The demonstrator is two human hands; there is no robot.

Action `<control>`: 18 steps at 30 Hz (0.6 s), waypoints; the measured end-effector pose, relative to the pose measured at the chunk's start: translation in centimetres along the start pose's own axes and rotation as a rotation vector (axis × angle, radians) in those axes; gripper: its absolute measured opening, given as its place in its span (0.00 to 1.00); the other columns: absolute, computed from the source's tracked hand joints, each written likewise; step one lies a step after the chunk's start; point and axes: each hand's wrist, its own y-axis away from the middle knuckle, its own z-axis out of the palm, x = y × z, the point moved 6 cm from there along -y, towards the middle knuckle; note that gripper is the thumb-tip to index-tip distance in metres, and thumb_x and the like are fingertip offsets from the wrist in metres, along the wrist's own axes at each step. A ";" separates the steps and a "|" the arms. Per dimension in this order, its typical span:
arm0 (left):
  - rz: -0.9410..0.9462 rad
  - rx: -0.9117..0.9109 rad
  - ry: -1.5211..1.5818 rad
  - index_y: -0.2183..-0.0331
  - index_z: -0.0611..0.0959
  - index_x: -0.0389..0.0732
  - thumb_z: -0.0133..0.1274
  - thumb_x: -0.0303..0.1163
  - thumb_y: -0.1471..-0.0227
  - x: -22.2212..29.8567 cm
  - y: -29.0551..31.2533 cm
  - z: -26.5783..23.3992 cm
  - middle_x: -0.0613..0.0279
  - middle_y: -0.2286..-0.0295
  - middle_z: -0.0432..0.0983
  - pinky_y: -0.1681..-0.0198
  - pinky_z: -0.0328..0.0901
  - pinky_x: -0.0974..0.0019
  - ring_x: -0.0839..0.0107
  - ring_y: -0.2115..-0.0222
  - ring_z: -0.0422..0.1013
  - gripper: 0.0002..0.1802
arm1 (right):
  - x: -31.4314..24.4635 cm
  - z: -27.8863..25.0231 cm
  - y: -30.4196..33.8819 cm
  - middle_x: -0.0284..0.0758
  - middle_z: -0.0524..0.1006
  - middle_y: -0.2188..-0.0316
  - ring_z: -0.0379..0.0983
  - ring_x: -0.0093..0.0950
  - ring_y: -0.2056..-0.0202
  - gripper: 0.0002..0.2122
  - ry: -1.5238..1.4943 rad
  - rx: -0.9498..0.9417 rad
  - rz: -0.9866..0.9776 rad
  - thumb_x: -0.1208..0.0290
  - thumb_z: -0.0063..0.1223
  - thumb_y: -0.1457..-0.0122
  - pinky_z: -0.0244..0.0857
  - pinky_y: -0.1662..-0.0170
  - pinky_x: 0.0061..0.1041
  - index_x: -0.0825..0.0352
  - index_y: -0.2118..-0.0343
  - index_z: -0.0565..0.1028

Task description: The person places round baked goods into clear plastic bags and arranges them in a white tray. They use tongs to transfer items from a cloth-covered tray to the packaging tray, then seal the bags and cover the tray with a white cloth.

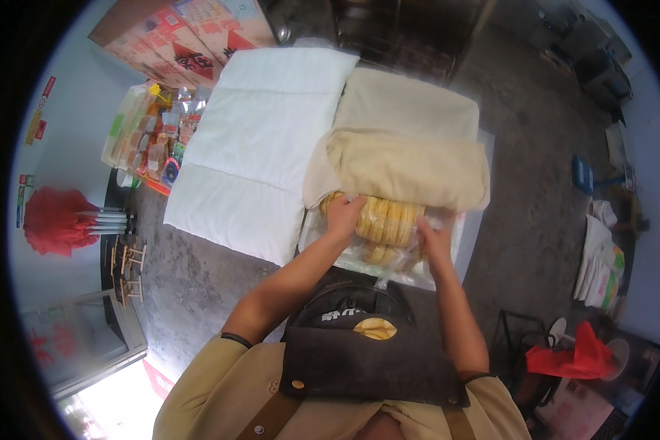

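A clear plastic bag (393, 223) holds stacked, flat yellow pieces of food, possibly flatbreads or pancakes. It sits at the near edge of a white tray-like container lined with plastic (460, 253). My left hand (345, 214) pinches the bag's upper left edge, fingers closed. At the bag's right end, my right hand (435, 236) is closed on the clear plastic. Folded back just beyond both hands lies a beige cloth (411, 165). More wrapped yellow food (380, 254) shows under the bag, partly covered by plastic.
To the left, a white quilted cover (253, 147) lies next to the beige cloth. Jars and packets fill an orange tray (156, 185) beyond it. Printed cartons (191, 44) stand at the back. Red cloth (576, 356) hangs at lower right; red umbrellas (62, 220) are by the left wall.
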 end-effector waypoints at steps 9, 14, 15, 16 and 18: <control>0.254 -0.050 -0.056 0.77 0.80 0.37 0.61 0.26 0.46 3.9 2.5 -2.1 0.70 0.78 0.75 0.69 0.63 0.73 0.82 0.74 0.69 0.09 | -4.9 -0.9 0.7 0.25 0.75 0.74 0.68 0.16 0.72 0.05 0.037 0.014 -0.367 0.75 0.63 0.43 0.63 0.67 0.20 0.66 0.72 0.76; 0.450 -0.106 -0.033 0.75 0.73 0.39 0.54 0.15 0.46 7.2 6.5 -4.5 0.62 0.73 0.77 0.60 0.72 0.69 0.74 0.68 0.76 0.10 | -7.6 -1.9 5.0 0.23 0.71 0.73 0.66 0.15 0.71 0.08 -0.080 0.066 -0.588 0.82 0.61 0.45 0.61 0.66 0.18 0.65 0.70 0.72; 0.498 -0.129 0.073 0.75 0.71 0.40 0.53 0.13 0.46 7.9 7.1 -4.9 0.62 0.73 0.76 0.60 0.72 0.68 0.74 0.67 0.76 0.12 | -7.8 -2.2 5.6 0.23 0.70 0.73 0.66 0.15 0.71 0.08 -0.061 0.077 -0.582 0.82 0.61 0.45 0.61 0.66 0.18 0.65 0.70 0.71; 0.497 -0.113 0.058 0.75 0.69 0.40 0.52 0.12 0.47 8.4 7.4 -5.3 0.61 0.72 0.76 0.60 0.72 0.68 0.73 0.67 0.76 0.13 | -8.1 -2.4 6.1 0.24 0.70 0.73 0.66 0.15 0.70 0.08 -0.060 0.077 -0.580 0.82 0.60 0.44 0.61 0.66 0.18 0.64 0.69 0.70; 0.516 -0.131 0.125 0.74 0.66 0.42 0.50 0.10 0.48 9.7 8.1 -6.1 0.61 0.70 0.75 0.60 0.72 0.68 0.72 0.67 0.76 0.16 | -8.4 -2.5 6.9 0.24 0.69 0.72 0.66 0.14 0.70 0.08 -0.073 0.071 -0.543 0.83 0.59 0.43 0.61 0.65 0.17 0.64 0.69 0.69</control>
